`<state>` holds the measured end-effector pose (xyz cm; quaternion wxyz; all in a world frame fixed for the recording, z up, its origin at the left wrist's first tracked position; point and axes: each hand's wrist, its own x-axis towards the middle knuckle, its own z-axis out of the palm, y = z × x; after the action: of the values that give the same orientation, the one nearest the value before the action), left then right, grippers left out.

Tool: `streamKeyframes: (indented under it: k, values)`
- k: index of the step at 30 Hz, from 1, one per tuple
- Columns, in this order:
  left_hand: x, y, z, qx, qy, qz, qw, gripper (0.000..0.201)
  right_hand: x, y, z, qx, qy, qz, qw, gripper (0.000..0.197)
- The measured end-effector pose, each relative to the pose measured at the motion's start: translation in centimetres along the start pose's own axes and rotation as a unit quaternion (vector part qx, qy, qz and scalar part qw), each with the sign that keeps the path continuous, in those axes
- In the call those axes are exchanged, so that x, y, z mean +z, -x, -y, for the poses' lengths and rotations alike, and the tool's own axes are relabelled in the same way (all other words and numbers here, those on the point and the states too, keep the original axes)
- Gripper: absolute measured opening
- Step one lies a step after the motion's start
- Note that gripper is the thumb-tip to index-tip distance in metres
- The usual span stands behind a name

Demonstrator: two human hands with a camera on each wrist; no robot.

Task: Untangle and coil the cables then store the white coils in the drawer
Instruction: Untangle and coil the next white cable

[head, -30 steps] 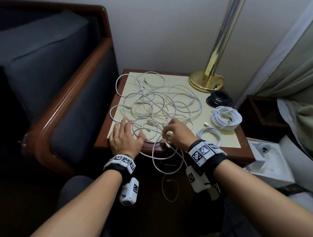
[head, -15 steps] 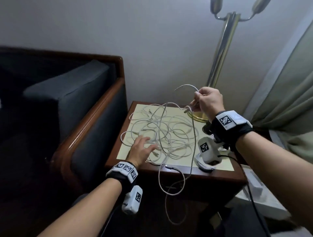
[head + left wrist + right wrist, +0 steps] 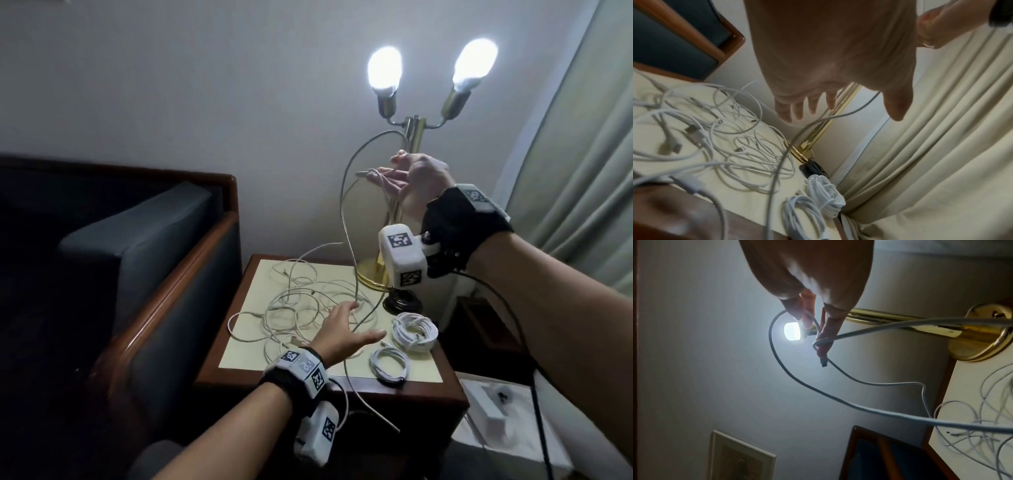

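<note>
Closest to the camera, one loose end of a white cable (image 3: 368, 404) hangs off the front edge of the table (image 3: 342, 385). Just past that edge, on the cream tabletop, the left hand (image 3: 339, 330) is spread flat with fingers straight, hovering over or pressing the near side of the tangled pile of white cables (image 3: 308, 301); I can't tell whether it actually touches. It's not gripping anything.

To the right of that hand sit two white coils already wound: a small white coil (image 3: 390, 366) near the front edge and a bigger white coil (image 3: 415, 330) just behind it. Behind those there's a black coil (image 3: 401, 301) right up against the brass lamp base (image 3: 371, 277).

The right hand (image 3: 412, 181) is raised well above the table, next to the lamp pole. Its fingers (image 3: 824, 331) are only loosely curled, but the wrist view shows the lifted cable (image 3: 344, 219) looped around and pinched between them, with the connector end (image 3: 823, 361) dangling just below the fingertips. From there the cable arcs up, then drops down into the pile.

Left of the table is a dark armchair (image 3: 144, 260) with a wooden frame. On the right hangs a pale curtain (image 3: 575, 164). Up top both lamp bulbs (image 3: 383, 70) are lit against the wall.
</note>
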<state>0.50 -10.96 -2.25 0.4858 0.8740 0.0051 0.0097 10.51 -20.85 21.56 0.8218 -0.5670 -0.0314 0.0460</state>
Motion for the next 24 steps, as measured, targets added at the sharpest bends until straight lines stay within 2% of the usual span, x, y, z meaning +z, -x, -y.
streamKeyframes:
  k: [4,8,12,14,16,17,19,21,24]
  values:
    - [0.6,-0.8,-1.0,-0.01,0.0,0.053,0.999,0.071,0.4,0.0,0.5,-0.04,-0.02,0.004,0.999,0.006]
    - [0.3,-0.9,-0.6,-0.023,0.028,0.059,0.998,0.027,-1.3,-1.2,-0.5,-0.071,-0.008,-0.022,0.997,0.012]
    - [-2.1,-0.2,-1.7,-0.02,0.075,0.028,0.997,0.032,-3.9,-2.7,-3.6,-0.078,0.067,-0.024,0.994,0.004]
    - [-4.1,-0.1,-3.0,0.012,0.105,0.003,0.994,0.036,-4.7,-2.8,-5.0,-0.049,0.149,-0.018,0.987,0.022]
    - [-6.2,-0.3,-4.7,0.048,0.131,-0.041,0.989,0.037,-5.3,-2.6,-6.0,-0.043,0.27,-0.006,0.962,0.048]
    - [-7.3,-0.5,-5.5,0.063,0.151,-0.067,0.984,0.037,-5.5,-2.2,-6.3,-0.045,0.332,0.008,0.942,0.054]
    - [-9.5,-0.8,-7.3,0.086,0.197,-0.115,0.97,0.037,-5.7,-1.3,-6.7,-0.043,0.388,0.067,0.918,0.049]
    - [-11.6,-0.9,-8.9,0.102,0.227,-0.147,0.957,0.036,-5.9,-0.2,-6.9,-0.023,0.358,0.159,0.92,0.048]
    - [-14.2,-1.0,-10.0,0.103,0.282,-0.163,0.94,0.034,-6.4,0.9,-7.4,0.007,0.323,0.263,0.909,0.069]
